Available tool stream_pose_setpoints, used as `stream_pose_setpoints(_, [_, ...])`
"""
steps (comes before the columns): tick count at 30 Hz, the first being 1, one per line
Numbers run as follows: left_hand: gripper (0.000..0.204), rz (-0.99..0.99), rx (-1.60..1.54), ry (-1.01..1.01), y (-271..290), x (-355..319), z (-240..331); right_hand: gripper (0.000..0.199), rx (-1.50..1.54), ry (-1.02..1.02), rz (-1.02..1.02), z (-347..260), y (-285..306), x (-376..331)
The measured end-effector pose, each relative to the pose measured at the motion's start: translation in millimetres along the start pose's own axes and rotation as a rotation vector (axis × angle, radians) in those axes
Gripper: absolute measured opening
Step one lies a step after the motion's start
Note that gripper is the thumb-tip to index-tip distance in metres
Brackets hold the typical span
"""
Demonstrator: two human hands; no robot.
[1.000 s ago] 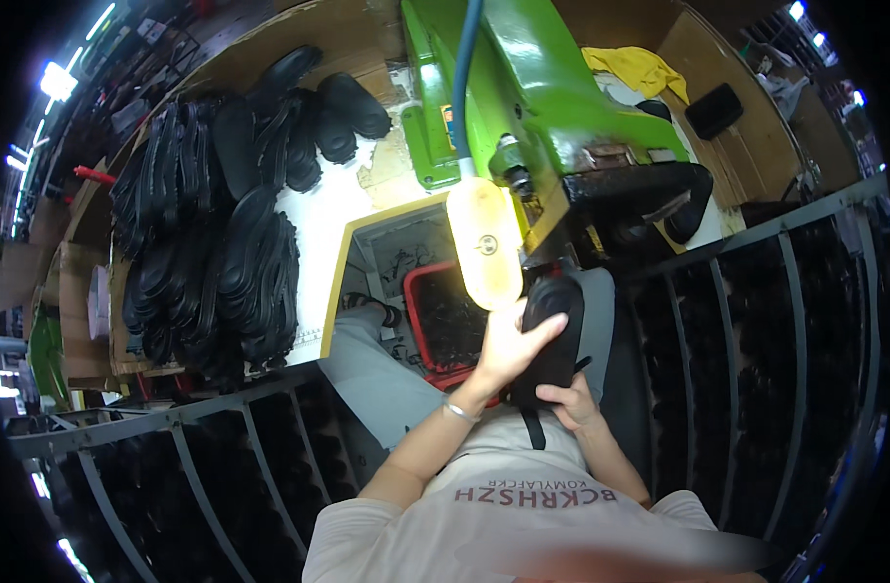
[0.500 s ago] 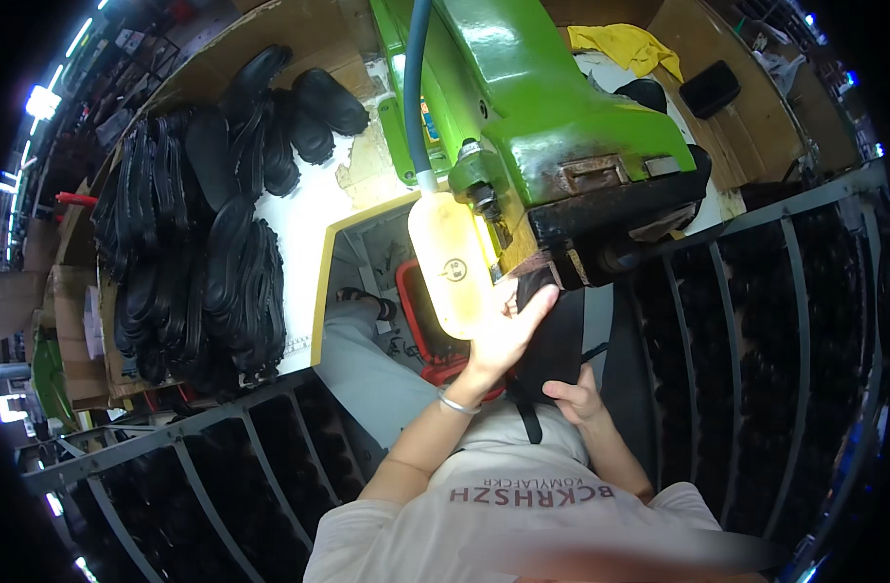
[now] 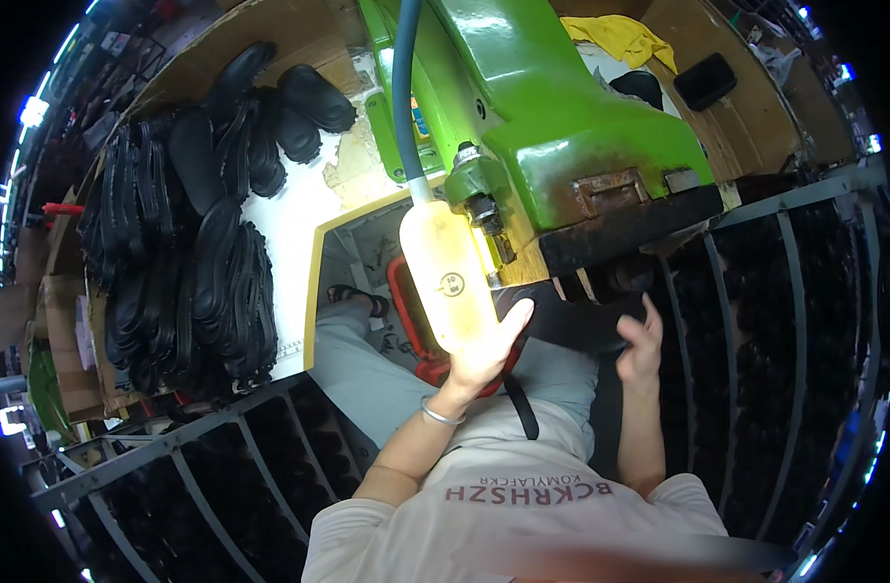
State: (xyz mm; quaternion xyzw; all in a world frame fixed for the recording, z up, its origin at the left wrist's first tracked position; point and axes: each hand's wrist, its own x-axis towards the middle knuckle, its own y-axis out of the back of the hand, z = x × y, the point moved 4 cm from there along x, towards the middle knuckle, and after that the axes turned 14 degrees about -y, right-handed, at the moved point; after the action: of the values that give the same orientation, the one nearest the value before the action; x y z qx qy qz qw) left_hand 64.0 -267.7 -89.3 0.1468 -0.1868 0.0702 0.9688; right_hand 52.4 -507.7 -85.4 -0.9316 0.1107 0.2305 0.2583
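Note:
Under the head of a green machine [image 3: 600,146], a black shoe sole [image 3: 573,325] lies crosswise, dark and hard to outline. My left hand [image 3: 486,352] grips its left end with the thumb on top. The other left fingers are hidden behind a glowing yellow lamp [image 3: 447,277] hanging from a blue-grey hose. My right hand [image 3: 641,350] is raised by the sole's right end, fingers apart and slightly bent. Whether it touches the sole, I cannot tell.
Several stacked black soles [image 3: 173,262] fill the left of the white tabletop [image 3: 287,228], beside cardboard walls. A yellow cloth [image 3: 620,41] and a black block [image 3: 705,82] lie behind the machine at right. Metal railings [image 3: 800,282] flank me; a red container [image 3: 406,306] stands below.
The sole has swung from pointing toward me to lying crosswise. My right hand has moved up and right, its fingers opening; the left has shifted slightly down.

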Motion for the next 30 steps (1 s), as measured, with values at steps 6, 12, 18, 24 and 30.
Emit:
stream_pose_setpoints(6, [0.014,0.028,-0.210,0.097,3,3,-12,0.034,-0.048,0.176,-0.199,-47,-43,47])
stream_pose_setpoints(12, [0.028,0.047,-0.534,0.039,58,14,7,0.041,0.018,0.231,-0.312,-19,-75,48])
stream_pose_setpoints(18, [0.029,0.166,-0.547,0.184,101,-11,-3,0.038,-0.188,0.216,-0.377,15,-100,30])
stream_pose_setpoints(24, [0.023,0.064,-0.586,0.372,97,-65,-12,0.035,-0.273,0.218,-0.436,20,-129,22])
stream_pose_setpoints(30, [0.016,-0.046,-0.473,0.221,19,-6,19,0.037,-0.385,0.306,-0.292,22,-123,22])
